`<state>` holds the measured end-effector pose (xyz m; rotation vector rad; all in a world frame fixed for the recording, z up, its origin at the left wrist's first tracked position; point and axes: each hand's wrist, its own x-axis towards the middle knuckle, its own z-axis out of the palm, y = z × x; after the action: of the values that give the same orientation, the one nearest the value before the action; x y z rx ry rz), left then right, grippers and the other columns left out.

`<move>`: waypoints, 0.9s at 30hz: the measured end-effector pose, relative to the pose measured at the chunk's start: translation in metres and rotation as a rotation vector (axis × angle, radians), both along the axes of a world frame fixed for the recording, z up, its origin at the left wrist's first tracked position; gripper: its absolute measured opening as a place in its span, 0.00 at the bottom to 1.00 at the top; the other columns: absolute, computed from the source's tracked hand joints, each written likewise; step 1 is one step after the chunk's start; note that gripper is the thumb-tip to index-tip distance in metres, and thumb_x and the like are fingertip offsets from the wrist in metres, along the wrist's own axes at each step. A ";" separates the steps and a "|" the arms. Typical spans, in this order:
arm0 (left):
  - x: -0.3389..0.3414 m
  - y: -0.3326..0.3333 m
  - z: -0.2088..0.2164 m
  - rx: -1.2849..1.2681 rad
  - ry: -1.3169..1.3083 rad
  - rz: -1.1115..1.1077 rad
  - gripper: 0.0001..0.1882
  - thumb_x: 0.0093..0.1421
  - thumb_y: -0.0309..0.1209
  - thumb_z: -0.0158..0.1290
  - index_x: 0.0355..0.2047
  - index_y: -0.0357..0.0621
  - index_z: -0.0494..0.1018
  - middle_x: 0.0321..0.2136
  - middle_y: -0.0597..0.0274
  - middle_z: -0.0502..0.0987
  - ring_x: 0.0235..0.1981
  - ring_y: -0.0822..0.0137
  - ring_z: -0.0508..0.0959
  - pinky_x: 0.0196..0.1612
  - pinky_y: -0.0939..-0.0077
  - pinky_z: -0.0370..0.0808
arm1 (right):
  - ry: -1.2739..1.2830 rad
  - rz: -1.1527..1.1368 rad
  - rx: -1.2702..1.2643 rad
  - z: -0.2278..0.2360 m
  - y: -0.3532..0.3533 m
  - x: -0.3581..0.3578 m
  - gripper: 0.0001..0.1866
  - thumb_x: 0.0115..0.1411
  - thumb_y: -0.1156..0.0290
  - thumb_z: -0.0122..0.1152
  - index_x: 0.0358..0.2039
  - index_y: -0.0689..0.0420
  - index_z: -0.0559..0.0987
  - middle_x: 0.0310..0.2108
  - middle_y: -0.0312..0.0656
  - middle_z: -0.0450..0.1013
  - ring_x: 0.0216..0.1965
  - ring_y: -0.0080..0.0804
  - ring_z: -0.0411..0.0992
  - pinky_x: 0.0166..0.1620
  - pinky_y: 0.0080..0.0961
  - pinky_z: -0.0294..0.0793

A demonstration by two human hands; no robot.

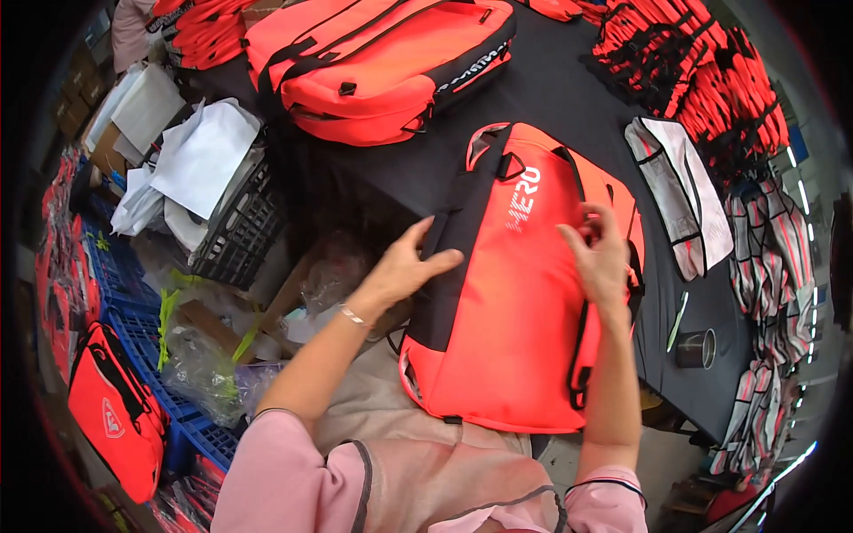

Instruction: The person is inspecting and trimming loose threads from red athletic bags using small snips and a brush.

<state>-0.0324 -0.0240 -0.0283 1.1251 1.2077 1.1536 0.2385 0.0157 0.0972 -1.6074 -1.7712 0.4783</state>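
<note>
A large red-orange bag (524,311) with a black side panel and light printed lettering lies across my lap and the table's front edge. At its left side is my left hand (410,266), thumb and fingers spread, by the black panel. Above the bag's right part is my right hand (601,258), fingers loosely curled and thumb apart, near a black strap. I see nothing held in either hand. The bag's left end shows a grey lining (487,142) at an opening.
Another red bag (355,89) lies at the far side of the black-covered table (560,80). A white and black bag piece (680,195), a metal cup (696,348) and a thin pale tool (678,322) are at right. A black crate (240,235) with papers stands left.
</note>
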 end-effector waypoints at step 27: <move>0.031 0.072 0.034 0.245 0.167 0.132 0.37 0.43 0.27 0.69 0.54 0.31 0.68 0.48 0.41 0.77 0.48 0.52 0.79 0.53 0.65 0.75 | 0.078 0.239 0.099 -0.016 0.041 -0.077 0.16 0.53 0.80 0.69 0.43 0.56 0.83 0.35 0.39 0.74 0.32 0.27 0.75 0.35 0.22 0.75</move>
<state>-0.0010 0.0479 0.0054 1.3642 1.3091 1.3571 0.1613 0.0570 0.0812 -1.2989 -1.9068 0.5471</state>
